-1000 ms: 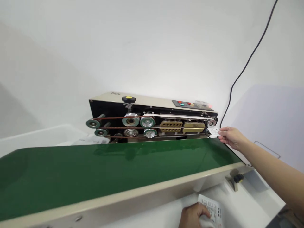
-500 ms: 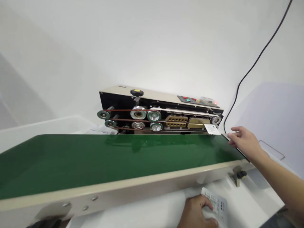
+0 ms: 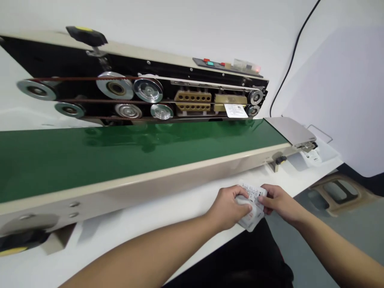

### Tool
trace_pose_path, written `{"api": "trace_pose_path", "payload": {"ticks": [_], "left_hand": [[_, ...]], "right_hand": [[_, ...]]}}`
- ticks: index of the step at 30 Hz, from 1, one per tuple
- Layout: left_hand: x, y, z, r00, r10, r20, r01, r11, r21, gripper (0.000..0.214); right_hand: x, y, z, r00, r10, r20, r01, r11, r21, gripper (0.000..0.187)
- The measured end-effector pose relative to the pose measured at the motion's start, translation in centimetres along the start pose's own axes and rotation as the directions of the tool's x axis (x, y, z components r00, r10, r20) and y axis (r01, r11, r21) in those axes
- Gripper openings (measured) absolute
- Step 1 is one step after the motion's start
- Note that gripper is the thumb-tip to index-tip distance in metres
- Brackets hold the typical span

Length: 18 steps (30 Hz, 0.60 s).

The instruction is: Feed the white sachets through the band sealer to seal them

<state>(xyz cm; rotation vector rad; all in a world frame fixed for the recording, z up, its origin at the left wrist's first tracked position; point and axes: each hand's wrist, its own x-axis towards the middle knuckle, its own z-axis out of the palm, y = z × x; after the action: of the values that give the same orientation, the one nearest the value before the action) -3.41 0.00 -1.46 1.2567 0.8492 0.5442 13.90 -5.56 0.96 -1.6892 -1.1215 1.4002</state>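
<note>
Small white printed packets (image 3: 251, 218) are held over the table's front edge, overlapping one another. My left hand (image 3: 229, 207) is closed on them from the left, thumb on top. From the right, my right hand (image 3: 275, 203) pinches the upper printed packet (image 3: 254, 193) between thumb and fingers. How many packets are in the stack I cannot tell. Beyond my hands, another white packet (image 3: 236, 111) sticks out of the sealing machine (image 3: 196, 98), beside its brass blocks and above the green conveyor belt (image 3: 180, 150).
A metal end plate (image 3: 289, 130) closes the conveyor's right end. Beside it, a clear tray (image 3: 325, 154) holds a packet. Black knobs (image 3: 281, 160) project from the frame. A black cable (image 3: 295, 48) runs up the wall. A stool (image 3: 339, 194) stands at the right.
My right hand has come from the conveyor's right end down to the packets in my left hand and now grips one. The packet in the machine has moved left along the sealer. The view has shifted.
</note>
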Motion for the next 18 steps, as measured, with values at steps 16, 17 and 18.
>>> {"api": "trace_pose_path", "payload": {"ticks": [16, 17, 18], "left_hand": [[-0.1, 0.0, -0.1, 0.999, 0.024, 0.041, -0.027, 0.998, 0.055, 0.017], [-0.1, 0.0, -0.1, 0.999, 0.025, 0.043, -0.028, 0.998, 0.059, 0.017], [-0.1, 0.0, -0.2, 0.999, 0.029, 0.043, -0.031, 0.998, 0.062, 0.016]], "right_hand": [[-0.8, 1.5, 3.2, 0.969, -0.017, -0.245, 0.126, 0.89, 0.438, 0.042], [-0.8, 1.6, 3.0, 0.965, -0.022, -0.262, 0.129, 0.907, 0.401, 0.043], [-0.8, 1.7, 2.6, 0.961, -0.04, -0.273, 0.138, 0.926, 0.351, 0.042]]}}
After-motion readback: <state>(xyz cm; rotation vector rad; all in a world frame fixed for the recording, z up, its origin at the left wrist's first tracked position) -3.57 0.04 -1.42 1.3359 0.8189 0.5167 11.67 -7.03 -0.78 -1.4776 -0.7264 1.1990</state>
